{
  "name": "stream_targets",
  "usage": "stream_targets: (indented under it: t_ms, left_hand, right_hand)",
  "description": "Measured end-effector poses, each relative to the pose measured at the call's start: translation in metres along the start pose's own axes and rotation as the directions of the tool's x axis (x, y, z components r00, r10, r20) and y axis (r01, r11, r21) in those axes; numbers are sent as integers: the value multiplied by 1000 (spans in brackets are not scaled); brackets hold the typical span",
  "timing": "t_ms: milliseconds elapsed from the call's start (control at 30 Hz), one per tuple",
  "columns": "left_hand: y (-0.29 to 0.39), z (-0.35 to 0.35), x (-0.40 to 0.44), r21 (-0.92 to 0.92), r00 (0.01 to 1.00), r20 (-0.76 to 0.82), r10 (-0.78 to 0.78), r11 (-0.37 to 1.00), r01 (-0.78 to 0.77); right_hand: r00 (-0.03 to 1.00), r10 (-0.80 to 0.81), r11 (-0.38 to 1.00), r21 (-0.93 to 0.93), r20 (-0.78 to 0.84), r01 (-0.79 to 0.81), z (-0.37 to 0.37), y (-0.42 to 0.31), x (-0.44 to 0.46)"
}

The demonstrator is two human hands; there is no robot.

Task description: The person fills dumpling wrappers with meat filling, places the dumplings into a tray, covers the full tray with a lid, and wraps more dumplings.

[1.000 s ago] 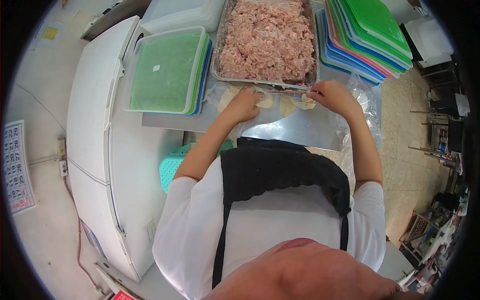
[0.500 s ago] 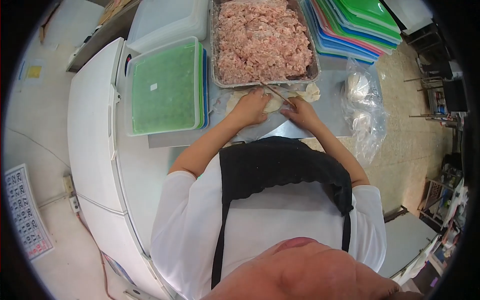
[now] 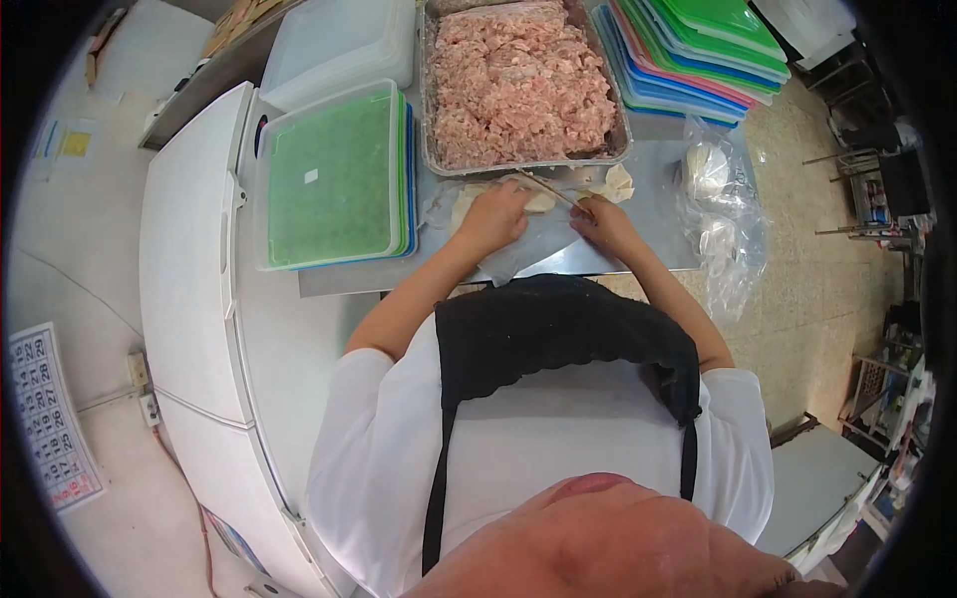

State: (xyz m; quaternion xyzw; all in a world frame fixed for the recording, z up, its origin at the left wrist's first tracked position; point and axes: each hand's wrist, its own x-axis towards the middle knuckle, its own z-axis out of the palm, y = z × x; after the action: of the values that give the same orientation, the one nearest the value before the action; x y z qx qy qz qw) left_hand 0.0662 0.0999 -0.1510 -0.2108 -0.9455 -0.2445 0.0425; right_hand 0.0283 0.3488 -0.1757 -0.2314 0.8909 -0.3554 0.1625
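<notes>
At the table's near edge, in the head view, my left hand (image 3: pixel 495 216) has its fingers closed at a pale, thin dough wrapper (image 3: pixel 540 202). My right hand (image 3: pixel 604 225) grips a thin brown stick (image 3: pixel 551 187), whose far end points up and left to the meat tray's near rim. More dough wrappers (image 3: pixel 618 183) lie just beyond my right hand, and others are partly hidden behind my left. Clear plastic film (image 3: pixel 508 261) lies under the work. Ground meat (image 3: pixel 523 85) is heaped in a metal tray (image 3: pixel 528 167) right behind both hands.
Stacked lidded containers with a green top (image 3: pixel 329 179) stand left, clear containers (image 3: pixel 339 50) behind them. Coloured lids (image 3: pixel 698 60) pile up at back right. A plastic bag (image 3: pixel 710 169) with pale dough-like contents sits on the metal table (image 3: pixel 653 239). A white freezer (image 3: pixel 189 239) borders the left.
My left hand has shifted slightly left, and less of the wrapper shows beside it. My right hand has drawn a little to the right with the stick, so the hands are farther apart.
</notes>
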Motion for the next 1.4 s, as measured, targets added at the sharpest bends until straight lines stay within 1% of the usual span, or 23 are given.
stream_targets:
  t_ms: [33,133,233,267,333,400,433,467,500,533,633,667,733,767,833,933,1033,1067,1133,1233,1333,1367,1400]
  left_hand:
    - [-3,-5,-4,-83,999,-45,5,996,-9]
    - [4,-28,-11,-162,990,-76,-120,981,106]
    - [5,-44,-22,-324,969,-173,-175,940,111]
    - [2,-44,-27,-458,949,-159,-274,871,175]
    - [-3,-43,-38,-693,888,-90,-452,669,270]
    - [-5,-41,-47,-918,804,60,-592,283,277]
    - [-5,-39,-51,-967,760,154,-631,64,248]
    - [-11,-35,-56,-825,787,76,-612,405,395]
    - [-17,-31,-59,-552,824,19,-567,681,481]
    - [-21,-26,-63,-193,863,-10,-505,848,494]
    - [-13,-19,-70,137,892,-180,-414,888,440]
    - [-8,-19,-72,121,886,-222,-407,890,439]
    - [7,-31,-64,90,869,-306,-389,897,433]
    - [11,-33,-58,62,886,-299,-353,920,387]
    - [15,-31,-48,5,916,-287,-279,956,293]
    - [19,-15,-39,57,976,-176,-126,989,138]
    - [5,1,-33,-9,951,-226,-213,976,217]
    - [-1,6,-33,-77,934,-253,-252,968,240]
    - [-10,11,-32,-211,893,-305,-331,938,276]
    - [-15,9,-47,-167,920,-258,-295,951,258]
    - [1,4,-62,37,956,-273,-105,992,120]
    - [3,1,-60,15,960,-245,-135,990,143]
    - [5,-2,-57,-6,963,-216,-163,986,166]
  right_hand:
    - [1000,9,1000,10,11,-9,-2,-4,-1]
    - [997,35,999,16,69,-36,-6,-1,4]
    - [996,3,999,45,86,-6,-8,2,4]
    - [996,-18,998,62,82,13,-9,2,4]
    - [996,-20,998,68,85,14,-10,1,4]
    - [995,-20,998,63,94,14,-11,-1,4]
    - [994,-21,998,55,103,15,-13,-2,4]
    - [993,-22,999,47,112,17,-13,-2,5]
    - [993,-26,998,52,115,20,-13,-2,6]
    - [992,-30,998,57,120,23,-13,-1,6]
    - [995,-31,992,122,97,19,-17,-1,5]
    - [996,-27,988,154,84,13,-18,-1,2]
    - [999,-16,992,127,42,11,-22,0,-1]
    - [1000,-9,994,112,20,7,-25,0,-2]
    - [998,-34,999,-9,-47,33,-28,-4,-2]
    - [991,-78,989,-134,-105,64,-24,6,-2]
    - [994,-79,972,-227,-70,61,-32,17,7]
    - [997,-65,965,-255,-42,52,-34,20,6]
    - [996,-92,975,-208,-23,85,-47,15,4]
    - [993,-115,979,-169,2,113,-70,6,1]
    - [996,-53,991,-115,73,61,-96,-23,-4]
    - [995,-17,995,-93,100,26,-103,-32,-5]
    - [992,-34,999,13,125,33,-104,-39,-4]
